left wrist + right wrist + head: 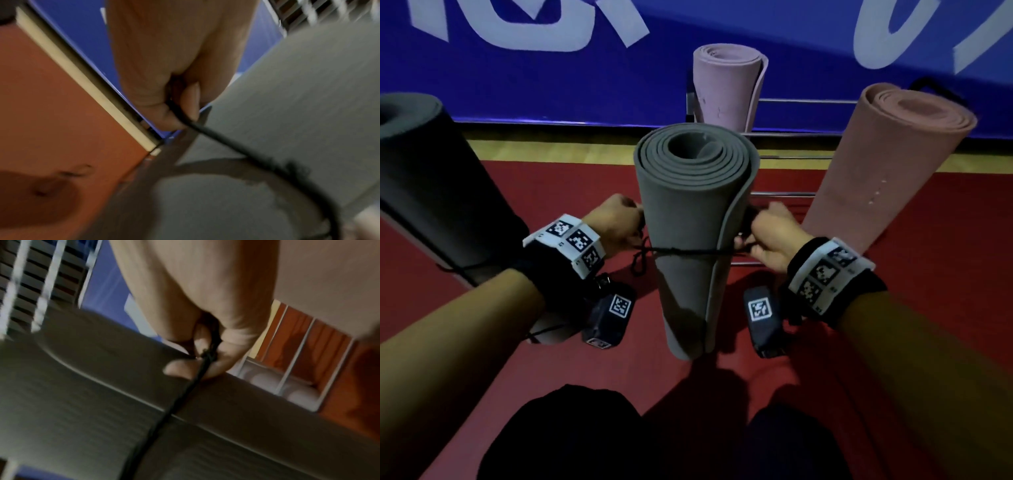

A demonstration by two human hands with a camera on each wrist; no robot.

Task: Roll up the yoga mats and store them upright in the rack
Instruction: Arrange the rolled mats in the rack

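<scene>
Both hands apparently pinch cord around grey mat.

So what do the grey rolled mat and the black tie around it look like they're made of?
The grey rolled yoga mat looks like matte foam: thick soft layers show at its spiral end, with no shine. The thin black cord around it looks like fuzzy twisted yarn or string, pulled taut by the left hand and right hand.

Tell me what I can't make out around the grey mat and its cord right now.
- Cord behind the grey mat: hidden by the roll, head view.
- Whether it is knotted: unclear; both wrist views blurred.
- Left hand and right hand fingertips: hidden behind the mat, head view.
- Rack base: blocked by mats.
</scene>
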